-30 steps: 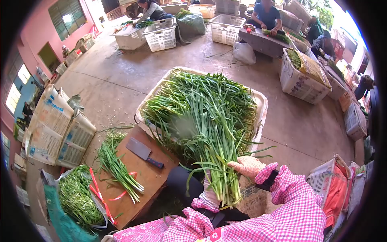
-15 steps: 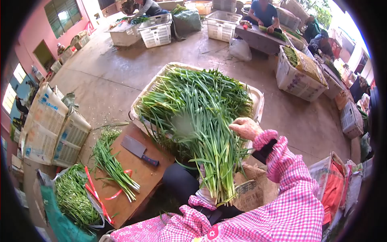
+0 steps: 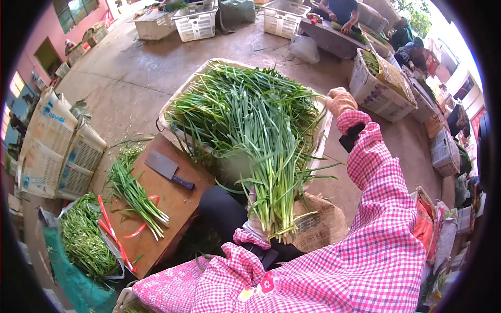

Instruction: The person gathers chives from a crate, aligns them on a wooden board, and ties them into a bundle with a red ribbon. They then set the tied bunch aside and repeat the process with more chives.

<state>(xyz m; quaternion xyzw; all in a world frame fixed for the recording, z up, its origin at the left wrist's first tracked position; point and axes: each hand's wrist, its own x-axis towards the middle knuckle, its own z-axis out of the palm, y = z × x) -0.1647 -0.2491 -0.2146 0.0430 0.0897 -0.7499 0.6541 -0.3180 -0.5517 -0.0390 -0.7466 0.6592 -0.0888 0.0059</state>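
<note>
A bunch of garlic chives, with long flat leaves and pale stem ends, lies across the front of a white plastic crate heaped with more chives. My left hand, in a pale glove, is wrapped round the bunch near its stem ends; most of its fingers are hidden behind the stems. At the crate's right rim, my right hand has its fingers pinched together at the edge of the heap. What lies between those fingers is too small to make out.
On a wooden board to my left lie a cleaver, a smaller chive bunch and red ribbon. A bag of trimmings stands beside it. Crates lean farther left. Another person works at a far table.
My right hand has moved up and outward, from beside the bunch to the crate's right rim. The left hand still holds the bunch. My view has shifted slightly.
</note>
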